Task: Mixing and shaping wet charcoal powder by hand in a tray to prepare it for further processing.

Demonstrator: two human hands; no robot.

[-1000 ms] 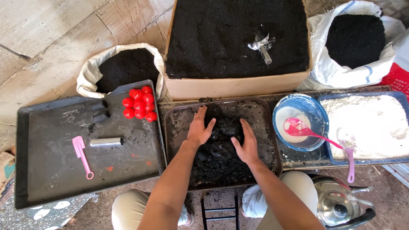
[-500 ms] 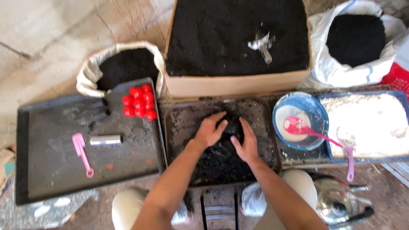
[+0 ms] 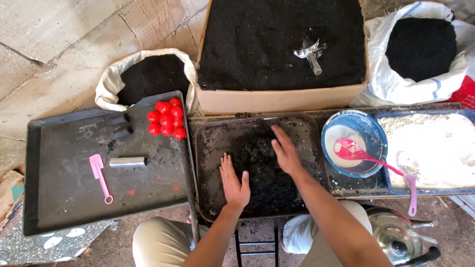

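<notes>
Your left hand (image 3: 234,182) and right hand (image 3: 285,150) are now spreading apart, fingers flat and splayed, flattening the dark crumbly heap (image 3: 262,170) across the black rectangular metal tray (image 3: 210,148); nothing gripped.

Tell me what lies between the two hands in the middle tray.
In the head view, only dark soil lies between the left hand and right hand, spread on the tray.

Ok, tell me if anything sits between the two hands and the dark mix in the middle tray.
Nothing visible does. The left hand lies flat on the dark mix in the middle tray, and the right hand is spread over the heap's upper part; whether it touches is unclear. No tool lies in that tray.
</notes>
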